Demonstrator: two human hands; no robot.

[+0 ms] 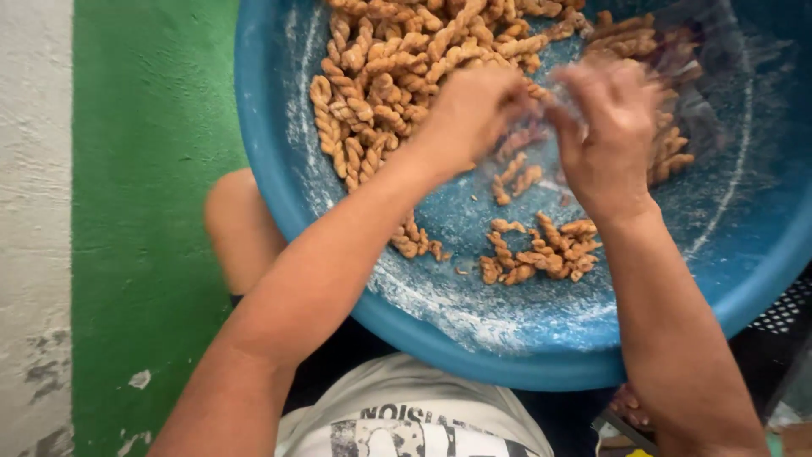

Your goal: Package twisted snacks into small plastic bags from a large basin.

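Soft, even daylight — no hard shadows, no glare. Motion blur over both hands [541, 118] and the clear bag [668, 76] between them. Sharp on the twisted snacks [381, 76] — slightly softer toward frame edges.

clear plastic bag [677, 76], between hands, in basin

Green-painted floor [144, 211], a white wall strip [34, 211] (paint chipped).
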